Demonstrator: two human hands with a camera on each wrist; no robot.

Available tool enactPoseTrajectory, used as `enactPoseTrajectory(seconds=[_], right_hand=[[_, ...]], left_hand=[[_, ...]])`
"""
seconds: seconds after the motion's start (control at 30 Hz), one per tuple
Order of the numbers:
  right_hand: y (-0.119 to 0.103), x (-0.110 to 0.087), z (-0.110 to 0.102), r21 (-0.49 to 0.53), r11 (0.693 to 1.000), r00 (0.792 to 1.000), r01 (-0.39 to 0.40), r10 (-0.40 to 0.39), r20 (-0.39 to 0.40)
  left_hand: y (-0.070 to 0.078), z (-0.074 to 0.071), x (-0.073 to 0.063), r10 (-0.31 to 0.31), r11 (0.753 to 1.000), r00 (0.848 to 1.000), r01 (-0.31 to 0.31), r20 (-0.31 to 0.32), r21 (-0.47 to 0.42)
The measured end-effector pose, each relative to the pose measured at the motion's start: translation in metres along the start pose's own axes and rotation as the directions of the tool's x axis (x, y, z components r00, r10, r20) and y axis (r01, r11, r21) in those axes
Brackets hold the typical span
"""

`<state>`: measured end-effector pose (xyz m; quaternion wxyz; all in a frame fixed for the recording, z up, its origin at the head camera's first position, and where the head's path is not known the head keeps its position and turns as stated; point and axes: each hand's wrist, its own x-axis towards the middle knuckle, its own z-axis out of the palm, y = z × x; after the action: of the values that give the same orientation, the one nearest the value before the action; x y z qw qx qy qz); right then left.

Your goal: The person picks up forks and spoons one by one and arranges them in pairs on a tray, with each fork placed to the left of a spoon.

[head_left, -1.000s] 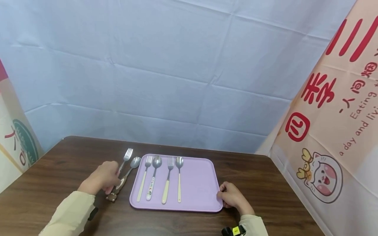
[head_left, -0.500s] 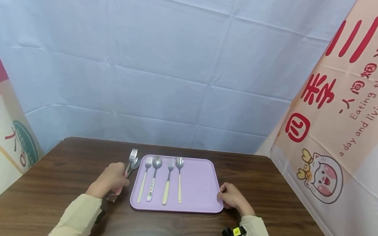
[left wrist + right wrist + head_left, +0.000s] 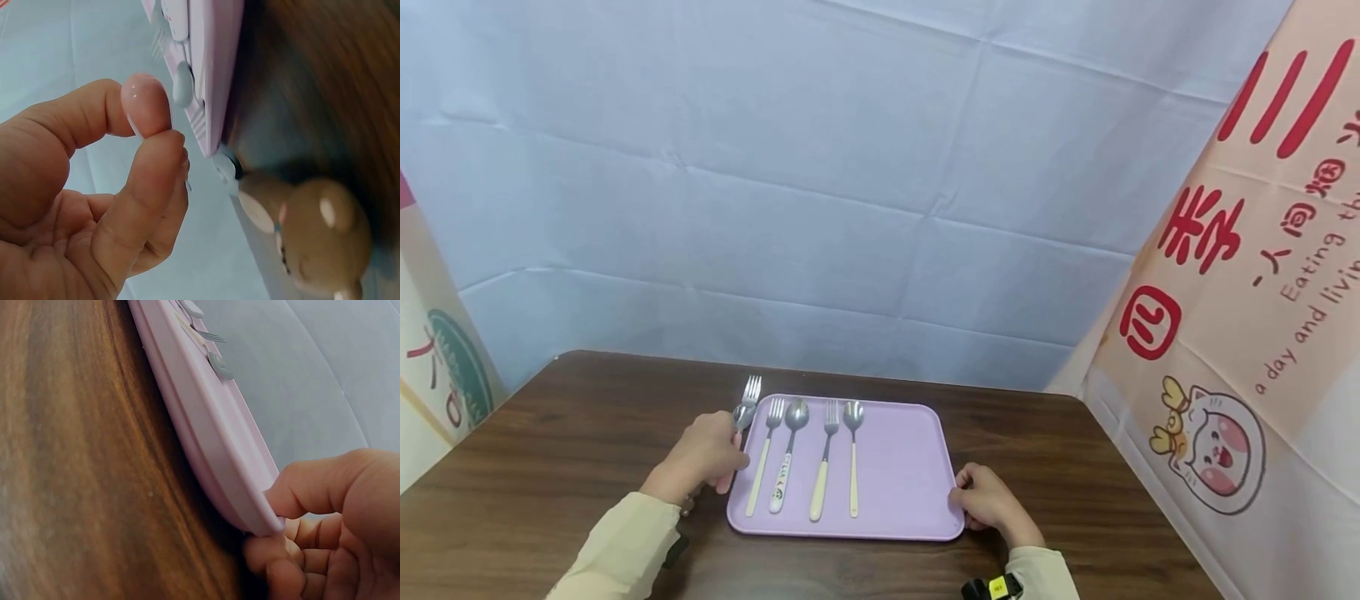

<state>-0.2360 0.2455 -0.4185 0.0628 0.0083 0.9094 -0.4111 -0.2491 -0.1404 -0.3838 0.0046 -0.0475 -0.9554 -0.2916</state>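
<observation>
My left hand (image 3: 703, 454) grips a fork (image 3: 752, 389) by its handle at the tray's left edge; the metal tines point away from me. In the left wrist view, the fork's glossy pink handle end (image 3: 147, 103) sits between thumb and finger. Beneath that hand lies a spoon (image 3: 743, 417), mostly hidden, whose brown bear-shaped handle (image 3: 325, 237) shows in the left wrist view. My right hand (image 3: 988, 502) pinches the front right corner of a lilac tray (image 3: 910, 475), thumb on the rim and fingers underneath.
On the tray, from left to right, lie a fork (image 3: 765, 460), a spoon with a patterned white handle (image 3: 782, 479), a cream-handled fork (image 3: 822, 479) and a cream-handled spoon (image 3: 853, 467). The dark wooden table (image 3: 1037, 433) ends at a pale cloth backdrop (image 3: 775, 167).
My left hand has moved right with the fork, from beside the bear-handled spoon to the tray's left edge, now covering most of that spoon. The right hand stays at the tray corner.
</observation>
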Motion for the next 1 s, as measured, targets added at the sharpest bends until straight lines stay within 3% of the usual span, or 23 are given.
enactPoseTrajectory(seconds=[0.27,0.4,0.6,0.8,1.0], right_hand=[[-0.001,-0.001,0.002,0.014,1.000,1.000,0.006,-0.006,0.018],[-0.001,-0.002,0.003,0.013,1.000,1.000,0.002,-0.002,0.021],[-0.002,-0.002,0.003,0.013,1.000,1.000,0.000,0.000,0.018],[-0.003,-0.003,0.000,0.008,1.000,1.000,-0.007,0.007,0.007],[-0.004,-0.002,-0.001,0.004,1.000,1.000,-0.011,0.010,0.001]], left_hand=[[0.007,0.014,0.000,-0.014,0.998,1.000,0.012,-0.027,-0.053],[0.013,0.017,0.001,-0.013,0.999,0.999,0.011,-0.043,-0.039],[0.020,0.023,0.002,0.036,0.998,0.997,-0.039,-0.066,-0.050],[0.026,0.034,0.005,0.078,0.996,0.996,-0.079,-0.034,-0.036],[0.033,0.038,0.004,0.087,0.995,0.995,-0.089,-0.041,-0.051]])
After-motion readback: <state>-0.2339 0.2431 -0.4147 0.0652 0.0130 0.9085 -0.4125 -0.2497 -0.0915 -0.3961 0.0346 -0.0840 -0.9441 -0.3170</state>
